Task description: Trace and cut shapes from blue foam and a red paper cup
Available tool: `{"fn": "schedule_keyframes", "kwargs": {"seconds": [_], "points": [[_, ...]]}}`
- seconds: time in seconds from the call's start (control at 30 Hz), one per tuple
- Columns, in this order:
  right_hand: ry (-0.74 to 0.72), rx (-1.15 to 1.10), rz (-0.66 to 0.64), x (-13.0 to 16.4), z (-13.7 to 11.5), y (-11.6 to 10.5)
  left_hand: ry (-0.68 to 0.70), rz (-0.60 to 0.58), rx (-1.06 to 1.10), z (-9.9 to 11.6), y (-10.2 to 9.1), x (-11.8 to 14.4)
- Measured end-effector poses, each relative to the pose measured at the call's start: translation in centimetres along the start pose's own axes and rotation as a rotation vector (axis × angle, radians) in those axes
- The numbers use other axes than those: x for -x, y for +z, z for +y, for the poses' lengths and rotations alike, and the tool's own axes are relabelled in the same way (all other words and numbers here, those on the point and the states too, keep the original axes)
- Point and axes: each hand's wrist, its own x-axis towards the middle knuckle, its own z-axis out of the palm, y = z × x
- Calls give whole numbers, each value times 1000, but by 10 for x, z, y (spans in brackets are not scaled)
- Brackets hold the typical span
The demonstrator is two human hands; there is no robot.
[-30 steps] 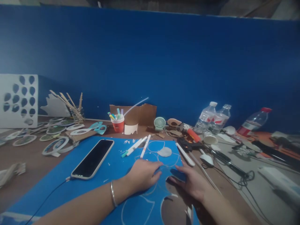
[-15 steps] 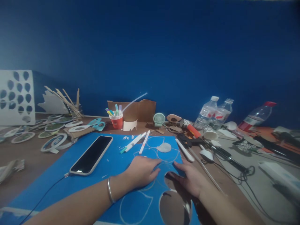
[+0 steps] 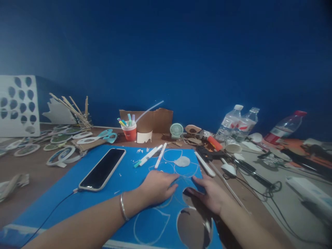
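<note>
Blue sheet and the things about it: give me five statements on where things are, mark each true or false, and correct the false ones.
1. The phone lies on the blue sheet. True.
2. The left hand grips a pen. False: the left hand rests on the blue sheet, and the pens lie beyond it.
3. The right hand is at a hole in the blue sheet. True.
4. The green fan stands inside the red cup. False: the green fan is to the right of the red cup, apart from it.
5. A red-capped bottle is to the right of the green fan. True.
</note>
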Motion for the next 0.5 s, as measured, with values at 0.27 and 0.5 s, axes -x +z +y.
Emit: {"fn": "schedule_keyframes", "kwargs": {"seconds": [0.27, 0.5], "points": [[-23, 19, 75, 0, 2, 3, 4, -22, 1, 0, -2, 0], [-28, -11, 57, 1, 2, 2, 16, 5, 14, -1, 0, 0]]}}
